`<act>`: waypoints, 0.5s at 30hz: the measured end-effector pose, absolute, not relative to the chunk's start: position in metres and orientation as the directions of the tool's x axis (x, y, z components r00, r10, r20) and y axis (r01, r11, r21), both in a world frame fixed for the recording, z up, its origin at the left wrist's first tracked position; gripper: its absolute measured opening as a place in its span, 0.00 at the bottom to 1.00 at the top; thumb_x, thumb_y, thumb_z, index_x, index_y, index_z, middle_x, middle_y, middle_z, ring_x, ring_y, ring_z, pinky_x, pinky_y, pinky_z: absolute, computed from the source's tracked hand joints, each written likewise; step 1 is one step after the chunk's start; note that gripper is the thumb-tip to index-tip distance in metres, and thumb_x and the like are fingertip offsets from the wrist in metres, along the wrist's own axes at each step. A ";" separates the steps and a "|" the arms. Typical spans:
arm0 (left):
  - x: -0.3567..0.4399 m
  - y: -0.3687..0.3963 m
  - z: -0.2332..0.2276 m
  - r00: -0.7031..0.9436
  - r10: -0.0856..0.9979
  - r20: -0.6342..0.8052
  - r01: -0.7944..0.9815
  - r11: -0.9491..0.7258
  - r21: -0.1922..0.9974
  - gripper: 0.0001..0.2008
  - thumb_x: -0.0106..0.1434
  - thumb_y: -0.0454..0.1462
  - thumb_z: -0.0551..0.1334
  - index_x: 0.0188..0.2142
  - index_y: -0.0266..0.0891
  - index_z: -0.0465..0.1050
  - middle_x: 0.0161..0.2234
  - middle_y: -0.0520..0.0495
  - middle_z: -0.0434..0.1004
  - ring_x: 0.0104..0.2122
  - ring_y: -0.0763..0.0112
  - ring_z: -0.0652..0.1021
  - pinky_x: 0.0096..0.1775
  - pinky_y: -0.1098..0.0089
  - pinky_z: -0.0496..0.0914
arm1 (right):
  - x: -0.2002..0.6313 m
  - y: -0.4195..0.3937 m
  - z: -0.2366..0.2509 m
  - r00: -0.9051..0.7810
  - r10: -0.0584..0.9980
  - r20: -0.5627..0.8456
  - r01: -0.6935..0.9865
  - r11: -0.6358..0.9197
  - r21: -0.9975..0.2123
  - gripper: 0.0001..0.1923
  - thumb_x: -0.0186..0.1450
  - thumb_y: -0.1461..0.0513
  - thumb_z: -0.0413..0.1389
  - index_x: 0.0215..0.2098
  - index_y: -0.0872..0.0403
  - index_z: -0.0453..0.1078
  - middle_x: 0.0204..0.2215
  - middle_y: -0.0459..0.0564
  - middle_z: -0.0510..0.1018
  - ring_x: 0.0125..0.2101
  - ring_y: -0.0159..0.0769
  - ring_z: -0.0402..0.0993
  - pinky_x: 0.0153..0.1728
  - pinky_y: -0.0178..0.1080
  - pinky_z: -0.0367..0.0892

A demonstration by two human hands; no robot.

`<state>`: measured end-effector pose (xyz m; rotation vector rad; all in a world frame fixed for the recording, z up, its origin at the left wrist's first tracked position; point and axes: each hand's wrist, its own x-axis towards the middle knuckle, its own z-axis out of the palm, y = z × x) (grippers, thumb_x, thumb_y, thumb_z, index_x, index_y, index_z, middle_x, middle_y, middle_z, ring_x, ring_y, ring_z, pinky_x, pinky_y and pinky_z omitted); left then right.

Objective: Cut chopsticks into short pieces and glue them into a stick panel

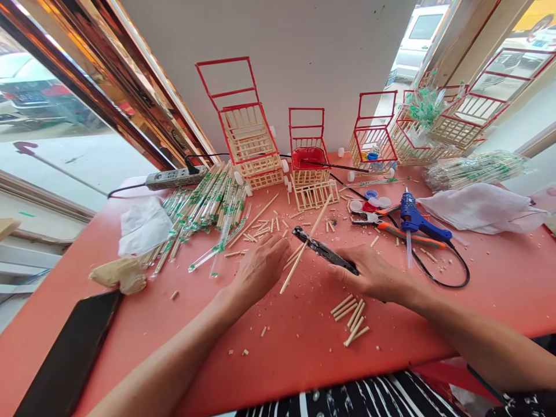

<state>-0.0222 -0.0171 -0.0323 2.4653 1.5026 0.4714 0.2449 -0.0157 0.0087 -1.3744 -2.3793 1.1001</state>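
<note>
One stick [300,255] across pliers [325,252], likely for bite | right hand [369,272] clamped round handles | left hand [266,258] grip: can't tell | short sticks [357,317] at pliers' 5 o'clock, likely kept handy

Grey power strip [174,178] lies behind white cloth [145,225]; blue glue gun [410,214] rests on red desk [304,359], near second white cloth [486,208] at right; white vehicle [423,43] stands outside.

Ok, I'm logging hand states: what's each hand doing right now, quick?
Left hand: palm down, partly curled; whether it holds anything cannot be told.
Right hand: closed around the black pliers-like tool.
</note>
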 end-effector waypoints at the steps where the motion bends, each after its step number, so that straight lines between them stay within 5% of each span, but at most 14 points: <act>1: -0.022 -0.017 -0.032 0.422 0.892 0.164 0.819 -0.452 0.352 0.15 0.77 0.35 0.49 0.31 0.44 0.63 0.34 0.43 0.77 0.37 0.58 0.75 0.43 0.59 0.70 | 0.244 -0.016 0.009 -0.555 0.809 -0.194 0.671 0.298 -0.679 0.32 0.70 0.35 0.47 0.27 0.52 0.62 0.23 0.44 0.66 0.25 0.32 0.59 0.28 0.37 0.49; 7: -0.024 -0.020 -0.024 0.340 0.916 0.213 0.766 -0.401 0.502 0.10 0.67 0.31 0.50 0.29 0.45 0.60 0.31 0.45 0.75 0.35 0.59 0.75 0.40 0.61 0.69 | 0.243 -0.016 0.008 -0.546 0.818 -0.180 0.638 0.266 -0.723 0.33 0.69 0.34 0.48 0.26 0.52 0.59 0.23 0.42 0.62 0.25 0.31 0.57 0.28 0.37 0.49; 15: -0.022 -0.025 -0.002 0.159 0.967 0.199 0.568 -0.255 0.783 0.12 0.74 0.39 0.51 0.39 0.42 0.72 0.34 0.48 0.81 0.33 0.67 0.78 0.40 0.66 0.71 | 0.242 -0.022 0.006 -0.561 0.819 -0.123 0.560 0.265 -0.785 0.30 0.70 0.38 0.53 0.25 0.52 0.57 0.23 0.41 0.59 0.25 0.29 0.55 0.28 0.37 0.47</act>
